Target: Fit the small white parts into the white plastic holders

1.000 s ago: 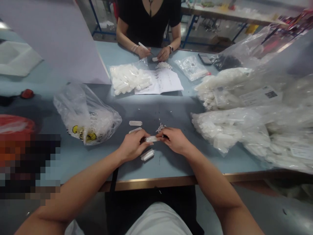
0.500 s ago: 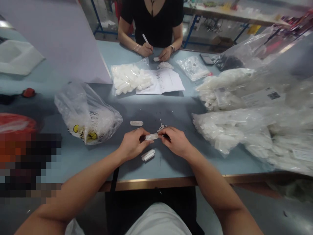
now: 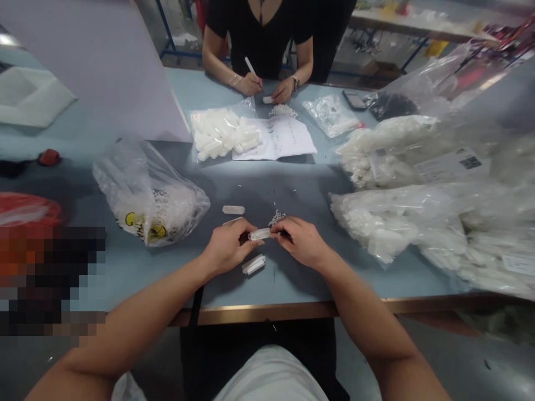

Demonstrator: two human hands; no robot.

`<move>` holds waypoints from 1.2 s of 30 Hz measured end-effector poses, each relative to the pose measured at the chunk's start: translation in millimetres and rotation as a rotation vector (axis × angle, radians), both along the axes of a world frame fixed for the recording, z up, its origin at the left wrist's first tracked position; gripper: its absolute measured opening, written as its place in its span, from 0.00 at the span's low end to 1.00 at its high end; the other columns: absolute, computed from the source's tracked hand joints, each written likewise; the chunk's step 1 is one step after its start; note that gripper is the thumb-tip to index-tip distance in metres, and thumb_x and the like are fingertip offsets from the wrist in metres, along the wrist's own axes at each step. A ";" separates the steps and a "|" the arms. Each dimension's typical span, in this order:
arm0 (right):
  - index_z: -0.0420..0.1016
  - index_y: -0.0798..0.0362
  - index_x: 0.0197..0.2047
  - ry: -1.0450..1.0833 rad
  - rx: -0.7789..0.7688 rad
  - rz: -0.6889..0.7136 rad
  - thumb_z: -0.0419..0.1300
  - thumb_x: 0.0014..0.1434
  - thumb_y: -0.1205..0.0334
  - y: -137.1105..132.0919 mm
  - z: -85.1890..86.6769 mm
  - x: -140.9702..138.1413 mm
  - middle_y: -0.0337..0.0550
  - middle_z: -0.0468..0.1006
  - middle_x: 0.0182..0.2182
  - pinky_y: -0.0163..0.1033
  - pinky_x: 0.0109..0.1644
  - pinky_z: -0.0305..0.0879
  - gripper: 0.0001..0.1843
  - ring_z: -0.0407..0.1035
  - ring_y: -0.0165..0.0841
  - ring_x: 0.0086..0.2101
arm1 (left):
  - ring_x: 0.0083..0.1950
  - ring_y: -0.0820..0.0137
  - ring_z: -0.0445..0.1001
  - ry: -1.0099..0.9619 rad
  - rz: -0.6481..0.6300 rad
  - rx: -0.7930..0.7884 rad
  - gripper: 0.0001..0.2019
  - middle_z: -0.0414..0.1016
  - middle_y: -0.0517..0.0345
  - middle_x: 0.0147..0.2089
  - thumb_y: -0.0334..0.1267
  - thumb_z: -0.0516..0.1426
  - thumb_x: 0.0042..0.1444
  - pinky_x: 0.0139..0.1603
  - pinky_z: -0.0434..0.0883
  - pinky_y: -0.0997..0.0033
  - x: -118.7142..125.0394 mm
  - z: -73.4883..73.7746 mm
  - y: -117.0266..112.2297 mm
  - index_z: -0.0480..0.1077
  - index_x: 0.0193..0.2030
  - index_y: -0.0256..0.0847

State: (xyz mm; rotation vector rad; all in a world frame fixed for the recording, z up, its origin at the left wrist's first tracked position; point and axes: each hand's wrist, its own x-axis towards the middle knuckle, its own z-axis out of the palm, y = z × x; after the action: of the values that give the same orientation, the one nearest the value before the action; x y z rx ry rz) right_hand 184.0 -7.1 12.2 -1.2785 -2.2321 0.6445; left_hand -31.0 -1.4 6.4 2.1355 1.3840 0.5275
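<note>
My left hand (image 3: 225, 246) pinches the left end of a small, narrow white plastic piece (image 3: 259, 234) with a row of openings along it. My right hand (image 3: 301, 240) has its fingertips closed at the right end of the same piece; whether a tiny part is also between them is hidden. Just beyond my right fingers lies a small pile of tiny white parts (image 3: 277, 216). A similar white plastic piece (image 3: 233, 210) rests past my left hand, with another partly covered by that hand. Nearer to me, a few stacked white pieces (image 3: 253, 264) lie on the table.
On the left stands a clear plastic bag (image 3: 156, 206) with yellow print. Large clear bags of white parts (image 3: 376, 223) fill the right side. Across the table (image 3: 200, 295), a co-worker's hands (image 3: 251, 85) hold a pen and a white piece, beside a paper sheet (image 3: 288, 139) and a bag of white pieces (image 3: 221, 133).
My hands and the white plastic piece stay almost in place. A dark figure has come into view behind the co-worker, on the right.
</note>
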 end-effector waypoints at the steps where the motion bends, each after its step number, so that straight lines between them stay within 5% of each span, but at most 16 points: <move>1: 0.72 0.51 0.37 -0.003 -0.005 0.003 0.57 0.58 0.71 -0.1 -0.1 0.2 0.40 0.77 0.35 0.35 0.43 0.63 0.06 0.70 0.30 0.37 | 0.32 0.70 0.71 0.003 -0.003 0.002 0.12 0.73 0.60 0.30 0.48 0.59 0.53 0.35 0.64 0.73 -0.2 -0.2 0.0 0.71 0.36 0.41; 15: 0.72 0.52 0.35 0.002 -0.030 0.003 0.59 0.57 0.69 2.9 -2.3 -0.1 0.41 0.77 0.32 0.35 0.39 0.62 0.03 0.69 0.31 0.34 | 0.31 0.71 0.71 -0.018 -0.083 0.126 0.10 0.72 0.61 0.29 0.45 0.58 0.56 0.34 0.64 0.73 -1.5 -1.8 -1.1 0.70 0.36 0.41; 23: 0.75 0.52 0.43 0.147 -0.281 0.058 0.60 0.57 0.63 7.7 9.4 6.1 0.42 0.78 0.38 0.35 0.42 0.63 0.10 0.71 0.31 0.37 | 0.31 0.72 0.71 -0.061 -0.167 0.234 0.08 0.73 0.61 0.31 0.42 0.57 0.57 0.34 0.66 0.74 -4.9 -3.6 -5.7 0.69 0.40 0.41; 28: 0.76 0.53 0.41 0.104 -0.338 0.131 0.57 0.59 0.61 6.4 16.6 4.3 0.41 0.77 0.33 0.34 0.37 0.61 0.09 0.68 0.30 0.32 | 0.33 0.72 0.72 -0.100 -0.199 0.233 0.09 0.75 0.59 0.34 0.43 0.57 0.58 0.36 0.66 0.74 -5.2 -4.8 -6.2 0.69 0.40 0.41; 32: 0.76 0.53 0.39 0.126 -0.330 0.071 0.58 0.58 0.62 6.1 12.9 3.3 0.40 0.78 0.32 0.33 0.36 0.61 0.08 0.68 0.29 0.31 | 0.31 0.73 0.71 -0.099 -0.175 0.146 0.09 0.74 0.61 0.32 0.44 0.57 0.57 0.34 0.65 0.74 -4.2 -2.1 -2.9 0.70 0.40 0.41; 36: 0.76 0.52 0.39 0.215 -0.286 -0.145 0.60 0.57 0.59 13.4 8.2 14.8 0.40 0.80 0.34 0.35 0.38 0.63 0.08 0.71 0.31 0.33 | 0.31 0.72 0.70 -0.075 -0.058 -0.003 0.10 0.73 0.63 0.30 0.45 0.59 0.54 0.33 0.64 0.74 -0.9 1.8 1.8 0.70 0.37 0.42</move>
State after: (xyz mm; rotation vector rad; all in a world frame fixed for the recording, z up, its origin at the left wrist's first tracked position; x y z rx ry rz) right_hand 198.8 6.3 20.3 -1.4170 -1.9035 1.0209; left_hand -31.8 0.4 8.3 2.1240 1.2773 0.5765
